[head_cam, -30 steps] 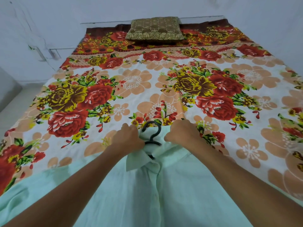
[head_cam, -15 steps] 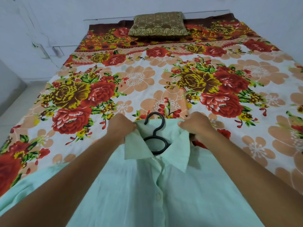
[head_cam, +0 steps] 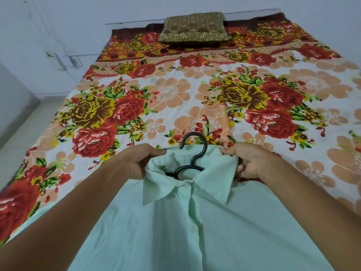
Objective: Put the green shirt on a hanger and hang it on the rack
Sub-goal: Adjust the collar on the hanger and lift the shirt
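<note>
On the bed (head_cam: 195, 98), the green shirt (head_cam: 175, 231) lies at 6 o'clock with the hanger (head_cam: 192, 161) inside its collar, hook sticking out toward 12, while the left hand (head_cam: 136, 161) and right hand (head_cam: 248, 161) each pinch a collar side.

Readable text: none that I can make out.
Green shirt (head_cam: 195, 222): I see no label, tag or print on it, only plain fabric and buttons.
Hanger (head_cam: 192, 153): plain black, no brand or marking from where I'm watching.
Bedsheet (head_cam: 175, 90): flowers only, no words.
Cushion (head_cam: 193, 27): a woven pattern, no lettering.
</note>
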